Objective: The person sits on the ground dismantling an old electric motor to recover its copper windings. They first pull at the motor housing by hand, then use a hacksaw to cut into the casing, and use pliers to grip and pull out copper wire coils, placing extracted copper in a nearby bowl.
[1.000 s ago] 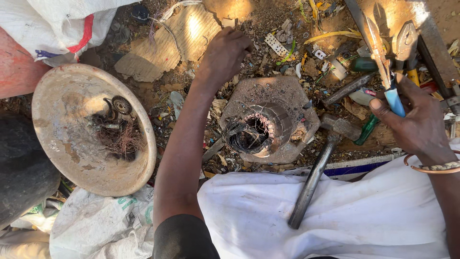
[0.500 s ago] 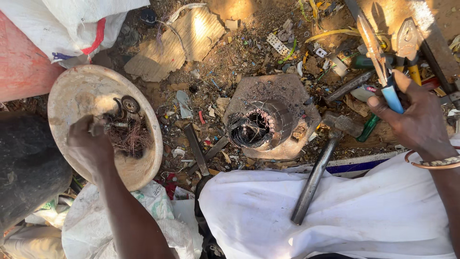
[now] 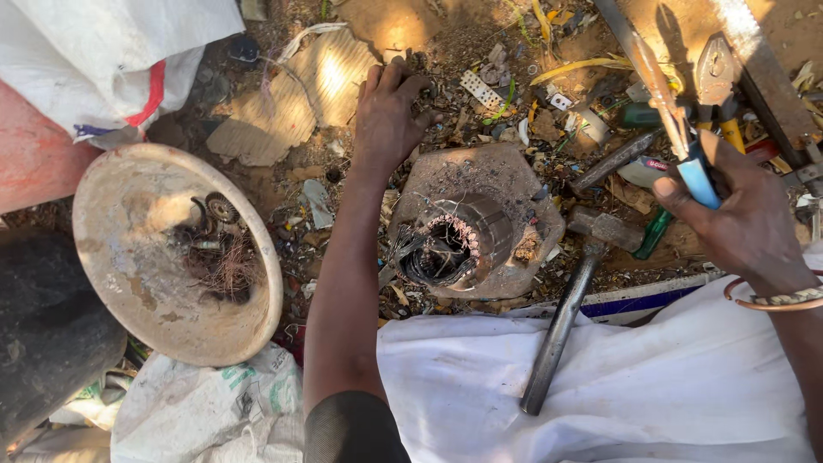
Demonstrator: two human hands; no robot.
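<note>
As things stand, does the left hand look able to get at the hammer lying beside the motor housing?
Probably yes. The left hand is empty on the ground beyond the motor housing, and the hammer lies uncovered beside it. It would only need to cross over the housing.

The motor housing (image 3: pixel 476 227) sits on the ground in the middle, just beyond the cloth (image 3: pixel 600 386) spread over the person's lap. A hammer (image 3: pixel 570 300) lies to its right, its head near the housing and its handle running down onto the cloth. The left hand (image 3: pixel 386 107) rests on the littered ground behind the housing. The right hand (image 3: pixel 741 214), far right, grips pliers (image 3: pixel 677 129) above a cluster of tools. A round bowl (image 3: pixel 111 257) lies well to the left, with wire scraps (image 3: pixel 223 266) in it, and a sack (image 3: pixel 103 51) behind it.
</note>
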